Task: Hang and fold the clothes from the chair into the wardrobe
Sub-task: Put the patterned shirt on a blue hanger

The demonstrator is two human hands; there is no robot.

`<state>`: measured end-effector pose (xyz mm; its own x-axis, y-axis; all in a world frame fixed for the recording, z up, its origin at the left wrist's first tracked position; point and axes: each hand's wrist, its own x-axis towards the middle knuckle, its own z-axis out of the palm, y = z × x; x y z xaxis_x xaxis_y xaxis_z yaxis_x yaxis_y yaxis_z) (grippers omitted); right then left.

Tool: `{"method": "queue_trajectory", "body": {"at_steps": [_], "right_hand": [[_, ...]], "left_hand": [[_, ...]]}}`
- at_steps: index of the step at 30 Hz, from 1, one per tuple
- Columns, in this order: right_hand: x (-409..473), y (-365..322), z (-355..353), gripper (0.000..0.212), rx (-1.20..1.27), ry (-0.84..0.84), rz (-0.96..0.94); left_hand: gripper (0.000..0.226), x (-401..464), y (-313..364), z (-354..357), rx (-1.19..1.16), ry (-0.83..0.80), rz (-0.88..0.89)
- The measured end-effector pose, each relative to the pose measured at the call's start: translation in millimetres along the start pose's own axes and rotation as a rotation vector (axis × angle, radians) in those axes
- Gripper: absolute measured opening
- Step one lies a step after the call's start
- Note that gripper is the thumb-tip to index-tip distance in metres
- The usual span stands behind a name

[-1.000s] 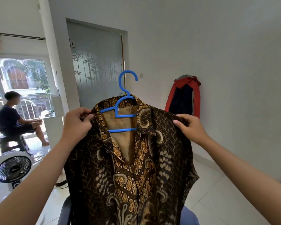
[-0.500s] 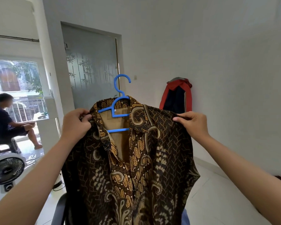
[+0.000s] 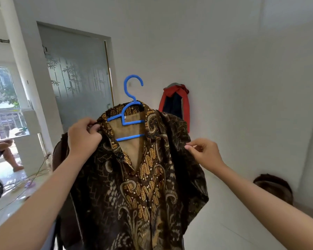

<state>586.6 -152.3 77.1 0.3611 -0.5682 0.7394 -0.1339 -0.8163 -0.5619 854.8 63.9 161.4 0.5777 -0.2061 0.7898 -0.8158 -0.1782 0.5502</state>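
Batik shirt (image 3: 143, 177) on blue hanger (image 3: 130, 112), held up mid-frame, hook at 12 o'clock. Left hand (image 3: 83, 138) still pinching shoulder seam beside collar at 10 o'clock. Right hand (image 3: 204, 154) now off the cloth: earlier gripping right shoulder, now at 3 o'clock just beside sleeve, fingers loosely curled, contact with fabric unclear. Right shoulder drooping lower than before. Red-and-navy jacket (image 3: 175, 105) on wall at 1 o'clock, frosted door (image 3: 76, 76) at 10 o'clock.

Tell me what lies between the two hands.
In the head view, the batik shirt on its blue hanger spans from left hand to right hand.
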Motion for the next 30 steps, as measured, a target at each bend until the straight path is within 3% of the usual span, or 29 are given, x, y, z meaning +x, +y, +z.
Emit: {"method": "queue_trajectory", "body": {"at_steps": [2, 4, 6, 10, 13, 15, 21, 26, 30], "right_hand": [[-9.3, -1.2, -14.9, 0.014, 0.013, 0.088, 0.025], [-13.6, -5.0, -26.2, 0.004, -0.014, 0.181, 0.036], [-15.1, -10.1, -33.9, 0.015, -0.050, 0.227, 0.037], [-10.7, -23.5, -46.9, 0.036, -0.099, 0.077, -0.032], [-11.2, -33.2, -54.6, 0.024, -0.089, -0.119, -0.120], [-10.8, -36.6, -61.3, 0.015, -0.082, -0.149, -0.158], [-3.6, -41.1, -98.7, 0.026, -0.015, -0.335, -0.042], [-16.5, -40.7, -99.4, 0.038, 0.001, -0.307, -0.049], [-27.7, -43.4, -98.4, 0.033, 0.121, -0.165, -0.078]], "left_hand": [[0.009, -9.8, 7.5, -6.7, -0.032, -0.017, 0.021], [0.008, -19.2, 12.3, -12.2, -0.078, -0.068, 0.041], [0.008, -27.6, 15.7, -16.1, -0.117, -0.128, 0.062], [0.010, -40.3, 24.7, -20.6, -0.185, -0.214, 0.065], [0.015, -43.5, 34.5, -20.9, -0.253, -0.263, 0.062], [0.023, -43.2, 39.5, -20.3, -0.289, -0.287, 0.070], [0.046, -43.6, 40.7, -14.1, -0.332, -0.366, 0.110], [0.031, -45.7, 48.0, -3.2, -0.407, -0.459, 0.106], [0.021, -43.4, 64.9, 1.1, -0.393, -0.515, 0.162]]}}
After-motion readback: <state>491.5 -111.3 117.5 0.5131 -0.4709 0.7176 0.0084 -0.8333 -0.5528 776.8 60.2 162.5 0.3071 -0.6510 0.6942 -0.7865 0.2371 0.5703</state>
